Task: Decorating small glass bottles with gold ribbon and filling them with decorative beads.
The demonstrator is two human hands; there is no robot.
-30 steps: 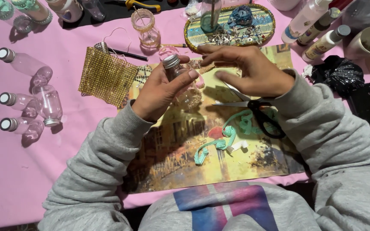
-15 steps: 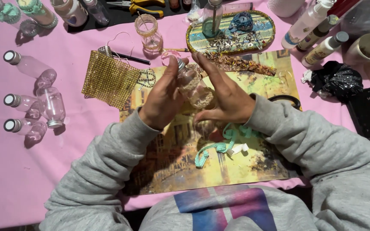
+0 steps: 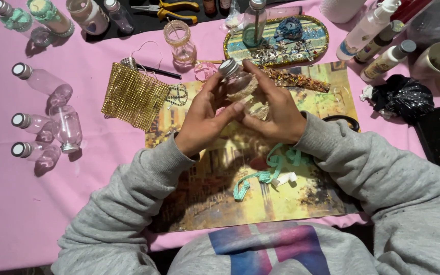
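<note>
A small clear bottle [image 3: 240, 86] with a silver cap sits tilted above the painted mat [image 3: 260, 198], gripped between both hands. The left hand [image 3: 204, 122] curls around it from 9 o'clock, the right hand [image 3: 273, 112] from 3 o'clock, seemingly pressing trim on. Gold mesh [image 3: 134, 95] lies at 9 o'clock.

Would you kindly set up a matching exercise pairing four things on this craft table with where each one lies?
Things:
1. small clear bottle with a silver cap
2. gold mesh patch
3. teal ribbon
4. yellow-handled pliers

Places:
A. on the painted mat, just below the hands
B. at the far edge, on the dark surface
C. held between the left hand and the right hand
D. on the pink cloth, left of the hands

Pairs: 1-C, 2-D, 3-A, 4-B
</note>
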